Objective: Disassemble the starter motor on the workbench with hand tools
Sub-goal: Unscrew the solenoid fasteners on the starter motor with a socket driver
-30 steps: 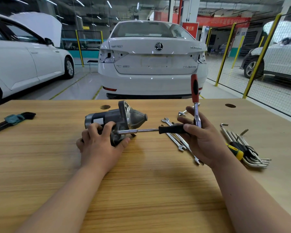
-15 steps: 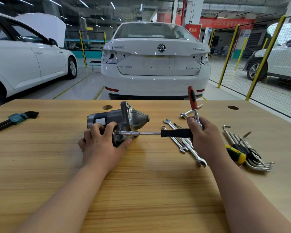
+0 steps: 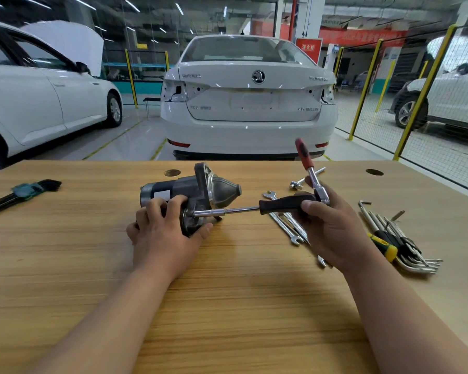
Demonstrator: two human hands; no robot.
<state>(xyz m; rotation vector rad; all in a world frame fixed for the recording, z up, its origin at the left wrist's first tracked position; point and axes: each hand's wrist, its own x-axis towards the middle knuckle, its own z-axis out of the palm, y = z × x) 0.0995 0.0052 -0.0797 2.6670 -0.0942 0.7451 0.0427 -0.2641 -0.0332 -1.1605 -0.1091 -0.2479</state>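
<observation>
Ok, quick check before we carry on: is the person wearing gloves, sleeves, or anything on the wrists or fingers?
No. The left hand and right hand are both bare, with no gloves, and no ring shows on the fingers in view. The left forearm and right forearm are uncovered down to the frame edge: no sleeve, watch or bracelet is visible.

A car repair workshop: white cars (image 3: 249, 103) parked beyond the wooden surface (image 3: 227, 306), yellow mesh fencing (image 3: 362, 93), wrenches (image 3: 289, 222).
</observation>
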